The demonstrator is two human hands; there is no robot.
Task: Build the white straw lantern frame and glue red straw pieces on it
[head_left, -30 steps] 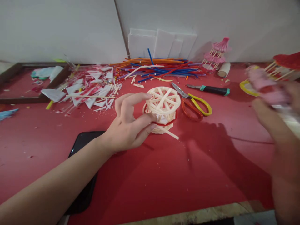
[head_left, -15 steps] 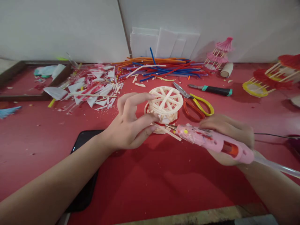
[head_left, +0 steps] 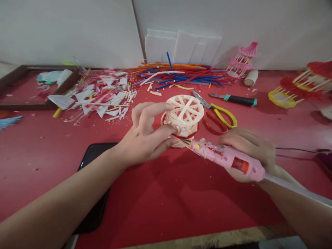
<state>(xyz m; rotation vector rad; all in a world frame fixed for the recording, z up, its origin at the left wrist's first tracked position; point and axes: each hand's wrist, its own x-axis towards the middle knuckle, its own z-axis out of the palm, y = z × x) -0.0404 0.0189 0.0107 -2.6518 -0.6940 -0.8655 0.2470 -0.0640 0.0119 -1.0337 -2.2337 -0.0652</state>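
Note:
A small cream craft model, with a spoked wheel-shaped top and a red band lower down, stands on the red tabletop. My left hand steadies it from the left, a fingertip at the wheel's rim and the thumb lower by the band. Its thumb and a finger close on a thin cream strip, now mostly hidden by the nozzle. In my right hand is a pink glue gun, its metal tip at the strip near my left fingertips. A clear glue stick sticks out of the gun's rear.
Scissors and a utility knife lie behind the glue gun. Coloured pipe cleaners and paper scraps are piled at the back. A phone rests under my left forearm. Pink and red-and-yellow models stand right.
My right hand has brought the glue gun left and its tip closer to my left fingertips, covering more of the strip. The craft model and left hand have shifted only slightly.

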